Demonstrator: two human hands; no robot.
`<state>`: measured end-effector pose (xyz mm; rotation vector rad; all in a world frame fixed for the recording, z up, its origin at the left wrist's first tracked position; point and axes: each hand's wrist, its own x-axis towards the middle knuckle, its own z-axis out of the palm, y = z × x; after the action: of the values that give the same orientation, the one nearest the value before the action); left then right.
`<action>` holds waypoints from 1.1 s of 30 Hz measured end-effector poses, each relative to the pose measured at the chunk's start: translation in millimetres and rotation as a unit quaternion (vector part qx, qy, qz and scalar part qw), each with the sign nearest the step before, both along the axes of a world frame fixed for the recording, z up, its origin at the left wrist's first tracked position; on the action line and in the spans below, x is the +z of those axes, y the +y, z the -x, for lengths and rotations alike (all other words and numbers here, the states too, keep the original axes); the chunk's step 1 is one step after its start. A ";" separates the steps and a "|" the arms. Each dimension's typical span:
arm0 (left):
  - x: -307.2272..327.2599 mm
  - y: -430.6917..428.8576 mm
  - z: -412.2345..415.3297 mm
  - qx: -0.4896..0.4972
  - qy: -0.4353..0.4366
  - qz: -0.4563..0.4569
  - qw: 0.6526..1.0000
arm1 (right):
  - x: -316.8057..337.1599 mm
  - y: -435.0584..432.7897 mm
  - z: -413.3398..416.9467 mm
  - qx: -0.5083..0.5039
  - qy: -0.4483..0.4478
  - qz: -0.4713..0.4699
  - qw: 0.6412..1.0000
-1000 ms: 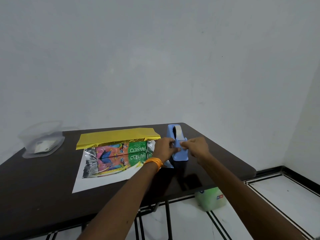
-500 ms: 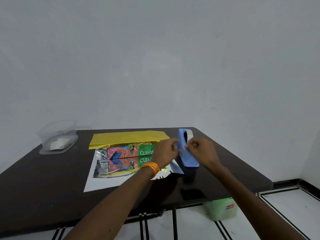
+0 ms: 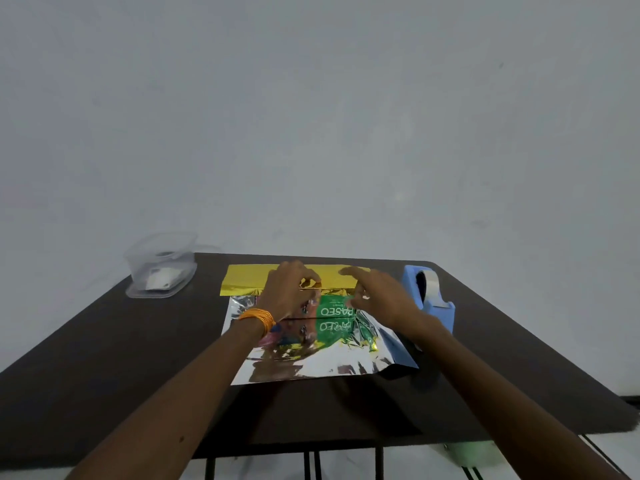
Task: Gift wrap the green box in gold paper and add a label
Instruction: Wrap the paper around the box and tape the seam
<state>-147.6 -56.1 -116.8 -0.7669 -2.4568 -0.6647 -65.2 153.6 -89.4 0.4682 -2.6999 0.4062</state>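
The green box (image 3: 335, 311) lies on the silver underside of the gold paper (image 3: 311, 365) on the dark table (image 3: 138, 358). The paper's far edge is folded toward me as a gold flap (image 3: 247, 280) against the box's far side. My left hand (image 3: 289, 294), with an orange band at the wrist, hovers over the box's left half. Its thumb and forefinger pinch together at the flap's near edge, apparently on a barely visible strip of clear tape. My right hand (image 3: 381, 299) is over the box's right end, its fingers stretched toward the flap.
A blue tape dispenser (image 3: 438, 306) stands just right of my right hand. A clear plastic tub (image 3: 161, 271) with white slips inside sits at the table's far left corner. A pale green container (image 3: 467, 453) is on the floor under the table's right edge.
Both hands have left the tape dispenser and moved left to the box and gold flap. My view has dropped and shifted, so the table sits more centrally.
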 end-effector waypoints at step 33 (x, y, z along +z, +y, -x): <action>-8.9 2.1 7.2 -0.006 -0.017 -0.014 1.000 | -8.4 35.3 41.4 -0.215 0.057 -0.114 0.968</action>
<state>-154.8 -54.0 -125.7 -0.7659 -2.4696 -0.7191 -106.6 189.0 -97.8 -0.0419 -2.6456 -0.0515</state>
